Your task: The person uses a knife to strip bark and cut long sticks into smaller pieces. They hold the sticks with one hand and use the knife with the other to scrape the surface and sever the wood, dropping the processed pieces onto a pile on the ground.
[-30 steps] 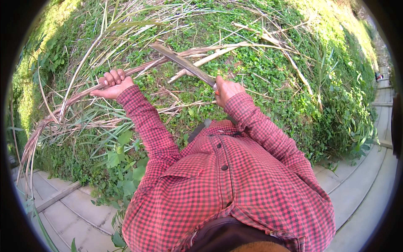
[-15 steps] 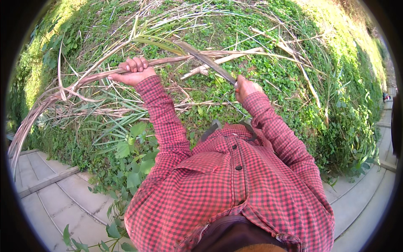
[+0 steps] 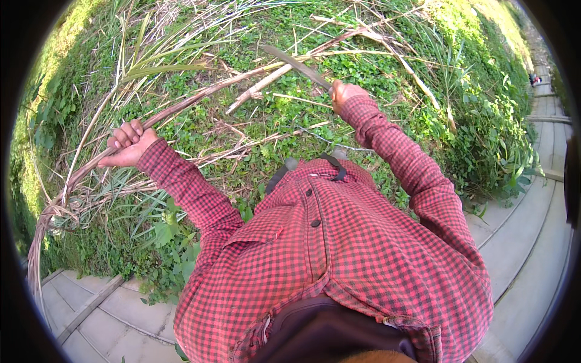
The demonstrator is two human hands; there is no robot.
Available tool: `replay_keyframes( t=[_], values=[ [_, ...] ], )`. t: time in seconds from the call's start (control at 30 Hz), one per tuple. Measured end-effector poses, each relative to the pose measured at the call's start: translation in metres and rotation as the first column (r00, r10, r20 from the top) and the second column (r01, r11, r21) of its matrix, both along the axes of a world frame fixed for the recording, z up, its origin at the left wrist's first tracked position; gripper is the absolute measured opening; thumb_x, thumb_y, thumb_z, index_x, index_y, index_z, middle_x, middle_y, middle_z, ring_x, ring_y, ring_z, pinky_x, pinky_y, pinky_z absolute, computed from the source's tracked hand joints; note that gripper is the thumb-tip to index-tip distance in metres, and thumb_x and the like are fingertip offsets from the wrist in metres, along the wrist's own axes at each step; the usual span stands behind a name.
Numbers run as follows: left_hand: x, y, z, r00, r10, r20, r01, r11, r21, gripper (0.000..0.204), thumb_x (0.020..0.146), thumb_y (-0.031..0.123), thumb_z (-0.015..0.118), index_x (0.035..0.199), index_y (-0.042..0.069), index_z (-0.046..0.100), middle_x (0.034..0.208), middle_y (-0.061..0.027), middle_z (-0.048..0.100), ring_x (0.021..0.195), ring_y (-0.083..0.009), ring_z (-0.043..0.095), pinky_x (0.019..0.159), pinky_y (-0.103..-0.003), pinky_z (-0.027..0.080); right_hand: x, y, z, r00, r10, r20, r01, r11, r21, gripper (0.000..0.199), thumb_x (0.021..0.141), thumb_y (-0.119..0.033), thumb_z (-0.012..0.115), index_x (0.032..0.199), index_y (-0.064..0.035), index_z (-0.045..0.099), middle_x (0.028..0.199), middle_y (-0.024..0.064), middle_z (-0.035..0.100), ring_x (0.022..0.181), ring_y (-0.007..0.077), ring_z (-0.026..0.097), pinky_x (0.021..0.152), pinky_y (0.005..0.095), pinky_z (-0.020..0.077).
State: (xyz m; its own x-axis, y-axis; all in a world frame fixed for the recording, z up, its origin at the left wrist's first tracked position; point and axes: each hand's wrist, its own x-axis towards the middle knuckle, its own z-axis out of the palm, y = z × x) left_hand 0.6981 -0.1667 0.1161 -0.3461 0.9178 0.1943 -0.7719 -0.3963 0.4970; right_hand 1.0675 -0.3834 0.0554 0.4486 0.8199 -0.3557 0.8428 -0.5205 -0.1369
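Note:
My left hand (image 3: 128, 145), at the left, is closed around a long brown dry stalk (image 3: 196, 98). The stalk slants from lower left to upper right, and its dry leaves (image 3: 41, 248) hang in a bundle at the far left. My right hand (image 3: 346, 95) grips a machete (image 3: 298, 65) by its handle, which the fingers mostly hide. The long, slightly curved blade points up and left. Its middle passes over or close to the stalk; I cannot tell whether they touch. Under the blade lies a paler cut stalk (image 3: 260, 89).
Low green plants (image 3: 387, 85) cover the ground, strewn with dry stalks (image 3: 417, 78). Grey paving slabs (image 3: 526, 224) run along the right, and more paving (image 3: 130, 308) lies at the lower left. Leafy weeds (image 3: 172, 242) stand near my left side.
My left hand has moved left and nearer with the stalk, which slants more steeply. My right hand and the machete sit slightly farther up and left. The whole view has shifted a little.

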Motion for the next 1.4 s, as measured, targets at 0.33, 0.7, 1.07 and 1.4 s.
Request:
replay_keyframes(
  t=[0.33,0.7,1.07,1.4],
  values=[
    [-0.106,-0.027,0.092,0.993,0.069,0.097,-0.096,0.942,0.321,0.063,0.083,0.07,0.028,0.052,0.015,0.037,0.042,0.0057,0.024,0.035,-0.0082,0.021,0.034,-0.024,0.017,0.14,-0.058,-0.042,0.914,-0.356,0.196,0.395,0.892,-0.22,0.03,0.084,-0.023,0.051,0.106,-0.0023,0.056,0.096,0.0216,0.062,0.089,0.036,0.061,0.074,0.0424,0.0506],
    [-0.082,0.009,0.032,0.941,0.131,0.313,-0.21,0.949,0.233,0.054,0.083,0.06,0.045,0.056,0.014,0.038,0.043,0.0046,0.027,0.035,-0.0078,0.024,0.032,-0.022,0.019,-0.019,0.033,0.086,0.92,0.391,-0.027,-0.343,0.836,0.429,0.018,0.081,-0.02,0.054,0.092,-0.0056,0.052,0.073,0.0176,0.061,0.073,0.0347,0.061,0.067,0.0443,0.049],
    [-0.119,0.016,-0.028,0.945,0.065,0.321,-0.14,0.966,0.217,0.059,0.086,0.062,0.033,0.05,0.015,0.038,0.038,0.0047,0.03,0.029,-0.0082,0.026,0.028,-0.022,0.022,0.005,0.032,0.083,0.968,0.239,0.081,-0.218,0.953,-0.21,0.023,0.081,-0.019,0.056,0.097,-0.0034,0.063,0.091,0.0189,0.064,0.085,0.0309,0.063,0.075,0.0407,0.0503],
    [-0.136,0.068,-0.027,0.947,0.214,0.24,-0.24,0.967,0.086,0.06,0.086,0.065,0.028,0.053,0.016,0.038,0.037,0.0057,0.026,0.028,-0.0078,0.025,0.027,-0.022,0.021,0.089,-0.035,0.015,0.98,-0.029,0.195,0.06,0.986,-0.156,0.021,0.082,-0.02,0.053,0.094,-0.0048,0.06,0.085,0.0192,0.063,0.083,0.0355,0.061,0.073,0.0436,0.049]
  ],
)
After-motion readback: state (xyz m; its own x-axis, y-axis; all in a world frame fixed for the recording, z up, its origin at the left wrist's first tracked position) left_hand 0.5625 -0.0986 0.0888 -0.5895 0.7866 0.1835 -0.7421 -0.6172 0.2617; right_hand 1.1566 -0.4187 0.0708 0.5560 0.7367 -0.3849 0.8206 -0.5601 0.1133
